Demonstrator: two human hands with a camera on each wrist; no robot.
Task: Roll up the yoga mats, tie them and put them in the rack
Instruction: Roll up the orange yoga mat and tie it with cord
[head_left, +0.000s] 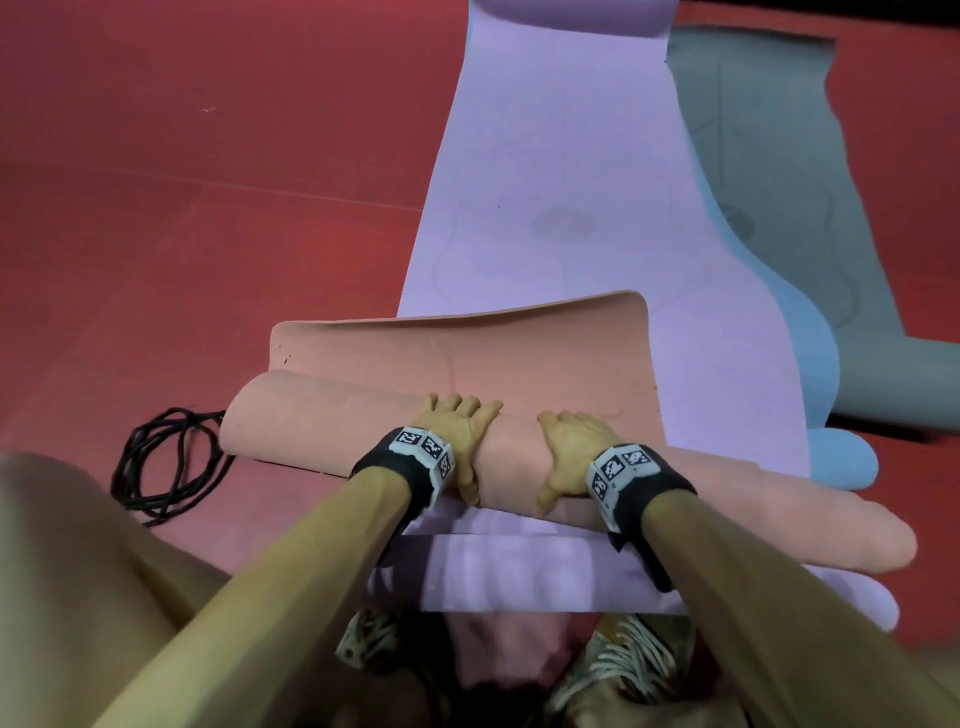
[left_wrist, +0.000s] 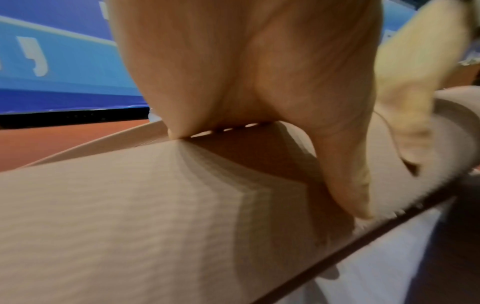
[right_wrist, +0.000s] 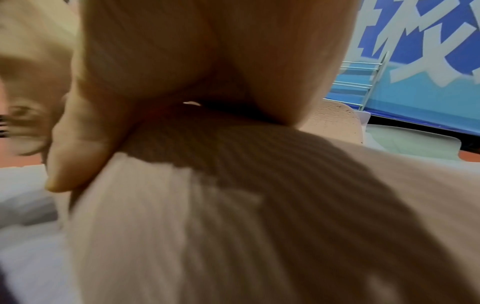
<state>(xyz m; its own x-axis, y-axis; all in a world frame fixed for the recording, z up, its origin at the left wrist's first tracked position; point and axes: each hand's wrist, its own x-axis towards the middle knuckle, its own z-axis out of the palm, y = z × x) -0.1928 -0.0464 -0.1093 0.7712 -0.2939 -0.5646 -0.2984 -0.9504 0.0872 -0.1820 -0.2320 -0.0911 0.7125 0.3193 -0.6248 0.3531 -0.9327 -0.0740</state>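
Note:
A peach yoga mat (head_left: 519, 358) lies across a long lavender mat (head_left: 561, 182), most of it wound into a thick roll (head_left: 311, 431) with a short flat flap left beyond. Both hands sit side by side on the middle of the roll. My left hand (head_left: 462, 431) drapes its fingers over the top, thumb down the near side. My right hand (head_left: 571, 447) grips the same way. The wrist views show each palm arched over the ribbed roll (left_wrist: 130, 216) (right_wrist: 182, 226), under the left hand (left_wrist: 246, 72) and the right hand (right_wrist: 207, 61). A metal wire rack (right_wrist: 369, 86) stands by the blue wall.
A grey-green mat with a light blue underside (head_left: 779, 156) lies wavy to the right of the lavender one. A coil of black cord (head_left: 166, 462) rests on the red floor (head_left: 208, 208) by the roll's left end. My shoes (head_left: 623, 665) are just behind the lavender mat's near end.

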